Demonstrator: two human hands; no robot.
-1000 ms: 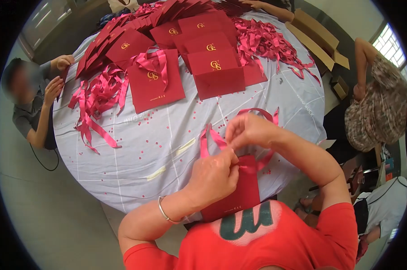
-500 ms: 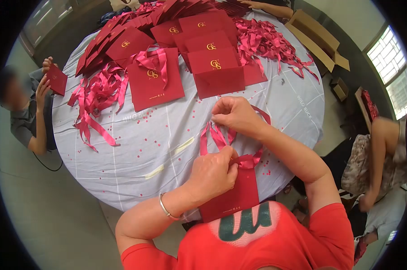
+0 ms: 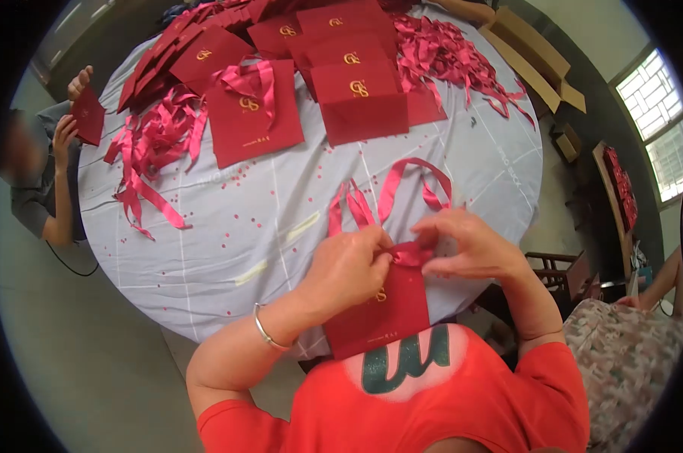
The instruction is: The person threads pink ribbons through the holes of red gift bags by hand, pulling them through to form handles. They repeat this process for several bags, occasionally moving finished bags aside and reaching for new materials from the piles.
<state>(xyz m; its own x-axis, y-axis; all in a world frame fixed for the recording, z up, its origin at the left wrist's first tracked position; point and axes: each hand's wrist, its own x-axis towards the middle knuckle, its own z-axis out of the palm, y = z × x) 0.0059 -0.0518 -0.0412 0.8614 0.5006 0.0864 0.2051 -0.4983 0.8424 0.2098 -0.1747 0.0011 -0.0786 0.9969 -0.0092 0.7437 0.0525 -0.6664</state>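
A dark red paper gift bag [image 3: 379, 325] with gold print lies at the table's near edge, against my shirt. Pink satin ribbon [image 3: 390, 189] runs through its top and loops out over the cloth beyond. My left hand [image 3: 349, 268], with a silver bangle at the wrist, is closed on the ribbon at the bag's top edge. My right hand [image 3: 473, 245] is beside the bag's upper right corner, thumb and fingers apart around a folded stretch of ribbon. Whether its fingertips touch that ribbon is hard to tell.
Finished-looking bag with ribbon [image 3: 254, 113], standing bags [image 3: 360, 106] and ribbon heaps [image 3: 164, 140] [image 3: 454, 68] cover the far table. Red paper dots dot the grey cloth [image 3: 205, 279]. At left a person [image 3: 43, 174] holds a red bag [image 3: 88, 117]. A cardboard box [image 3: 530, 60] is behind.
My right hand has come down from the ribbon ends to the bag's upper right corner, its fingers spreading. The left hand keeps its pinch. The view has shifted slightly.
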